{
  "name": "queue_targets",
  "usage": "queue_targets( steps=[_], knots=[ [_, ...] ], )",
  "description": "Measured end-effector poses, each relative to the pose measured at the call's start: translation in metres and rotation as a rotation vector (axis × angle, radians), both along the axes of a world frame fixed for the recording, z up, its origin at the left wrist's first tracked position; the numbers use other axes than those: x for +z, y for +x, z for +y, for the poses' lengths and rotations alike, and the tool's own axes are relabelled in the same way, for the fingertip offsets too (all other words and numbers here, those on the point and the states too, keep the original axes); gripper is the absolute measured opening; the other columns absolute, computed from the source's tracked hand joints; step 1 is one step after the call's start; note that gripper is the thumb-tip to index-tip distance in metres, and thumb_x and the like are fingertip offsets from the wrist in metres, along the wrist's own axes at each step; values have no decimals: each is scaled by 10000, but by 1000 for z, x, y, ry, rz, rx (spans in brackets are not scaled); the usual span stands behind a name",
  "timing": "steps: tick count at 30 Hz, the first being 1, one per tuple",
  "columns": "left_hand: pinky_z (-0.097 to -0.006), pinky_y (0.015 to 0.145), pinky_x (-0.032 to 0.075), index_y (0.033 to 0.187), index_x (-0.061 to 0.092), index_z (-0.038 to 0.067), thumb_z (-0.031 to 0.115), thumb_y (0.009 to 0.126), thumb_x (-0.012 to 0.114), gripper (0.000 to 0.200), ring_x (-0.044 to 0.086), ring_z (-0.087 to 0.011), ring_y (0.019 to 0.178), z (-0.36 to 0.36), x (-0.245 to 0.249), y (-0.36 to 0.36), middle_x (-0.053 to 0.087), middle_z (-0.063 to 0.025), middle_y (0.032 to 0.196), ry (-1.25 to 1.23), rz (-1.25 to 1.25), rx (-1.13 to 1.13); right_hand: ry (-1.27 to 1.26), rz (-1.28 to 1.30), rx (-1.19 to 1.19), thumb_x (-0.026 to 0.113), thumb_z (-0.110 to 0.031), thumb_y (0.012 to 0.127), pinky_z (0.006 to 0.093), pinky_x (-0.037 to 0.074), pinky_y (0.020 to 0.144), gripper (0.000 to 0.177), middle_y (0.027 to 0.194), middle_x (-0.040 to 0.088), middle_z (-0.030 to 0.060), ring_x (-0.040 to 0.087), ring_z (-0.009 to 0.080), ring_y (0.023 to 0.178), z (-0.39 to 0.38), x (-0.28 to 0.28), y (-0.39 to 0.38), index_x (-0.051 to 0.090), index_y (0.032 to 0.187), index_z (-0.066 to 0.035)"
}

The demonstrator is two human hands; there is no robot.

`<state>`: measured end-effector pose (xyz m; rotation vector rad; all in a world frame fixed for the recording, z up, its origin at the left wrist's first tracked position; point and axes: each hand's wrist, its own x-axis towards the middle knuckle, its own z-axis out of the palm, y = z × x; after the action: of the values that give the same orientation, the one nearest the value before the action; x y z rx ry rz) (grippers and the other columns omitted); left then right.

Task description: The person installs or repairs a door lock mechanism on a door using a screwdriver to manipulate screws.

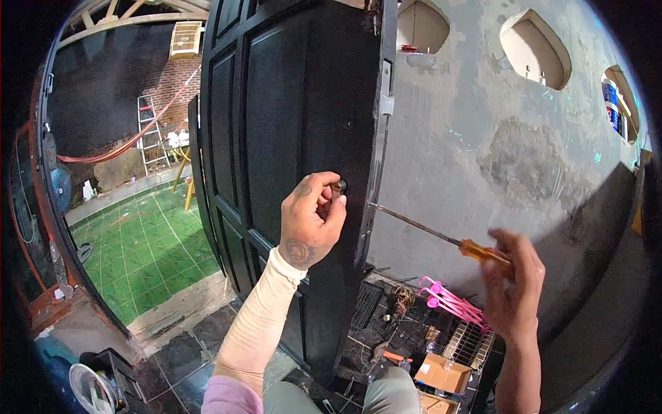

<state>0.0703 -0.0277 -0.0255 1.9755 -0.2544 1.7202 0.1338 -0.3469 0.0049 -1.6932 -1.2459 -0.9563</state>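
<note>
A black panelled door (276, 103) stands ajar, its edge turned toward me. At the door's face, my left hand (310, 217) pinches a small round dark piece (340, 186), which looks like a lock cylinder; the fingers partly cover it. My right hand (512, 283) is closed around the amber handle of a screwdriver (424, 226). The long shaft points left, and its tip meets the door's edge just below the level of the left fingertips. Whether the tip sits in a screw is too small to tell. Higher on that edge is a metal lock plate (387, 93).
Below the right hand lie pink plastic hangers (452, 303), a wire rack (471, 345) and an open cardboard box (443, 375). A grey wall (455, 152) with niches rises at right. Through the doorway are green tiles (152, 255), a ladder (149, 131) and a hammock (124, 153).
</note>
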Motion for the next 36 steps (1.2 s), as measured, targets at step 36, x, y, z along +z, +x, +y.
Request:
queue_targets(
  steps=[36],
  knots=[
    [-208,769,495,1201,570,-48,-125,892,601,320,558,-61,834,-3,-2,0,583,-29,947,-74,72,-118,54,-189,-40,671,102,797,323,488,597,190,821,544,131,573,249,667,7,-4,17,576,951,46]
  ],
)
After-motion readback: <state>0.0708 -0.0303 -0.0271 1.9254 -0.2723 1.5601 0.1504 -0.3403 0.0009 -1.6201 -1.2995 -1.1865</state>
